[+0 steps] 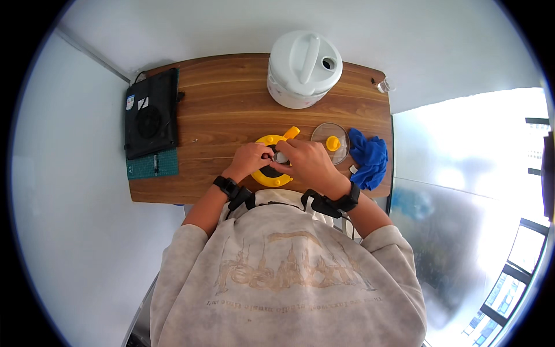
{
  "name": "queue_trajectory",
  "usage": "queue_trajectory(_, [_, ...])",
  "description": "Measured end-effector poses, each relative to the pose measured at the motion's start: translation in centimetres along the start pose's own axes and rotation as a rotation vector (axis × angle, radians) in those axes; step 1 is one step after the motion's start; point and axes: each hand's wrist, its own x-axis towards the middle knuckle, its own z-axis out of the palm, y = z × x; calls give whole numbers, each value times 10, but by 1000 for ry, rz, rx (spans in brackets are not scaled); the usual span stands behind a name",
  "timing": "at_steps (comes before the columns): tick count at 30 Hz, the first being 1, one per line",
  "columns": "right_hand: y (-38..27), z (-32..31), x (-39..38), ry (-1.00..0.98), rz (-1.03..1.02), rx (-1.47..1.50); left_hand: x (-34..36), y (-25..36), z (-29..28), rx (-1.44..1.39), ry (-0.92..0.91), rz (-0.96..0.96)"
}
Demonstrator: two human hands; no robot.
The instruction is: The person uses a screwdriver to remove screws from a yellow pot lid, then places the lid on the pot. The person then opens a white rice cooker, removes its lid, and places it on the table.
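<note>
In the middle of the table's near side sits a small round yellow pan [258, 177] with a dark inside and a yellow handle [292, 132]. Both hands are over it, close together. My right hand [309, 162] pinches a small whitish round object [281, 157], whose kind I cannot make out. My left hand [250, 160] is closed, its fingertips drawn together at the left of that object; what they grip, if anything, is hidden. Just right of my right hand lies a clear glass lid [321, 133] with a yellow knob [333, 143].
A bunched blue cloth [370, 159] lies by the table's right edge. At the back stands a white lidded bucket [298, 98]. A flat black device [151, 115] rests on a green cutting mat [139, 168] at the left. A small clear glass item [384, 86] is at the far right corner.
</note>
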Motion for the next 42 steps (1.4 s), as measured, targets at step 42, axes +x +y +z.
queue_trajectory(42, [4, -6, -37, 233, 254, 258, 0, 1, 2, 3, -88, -13])
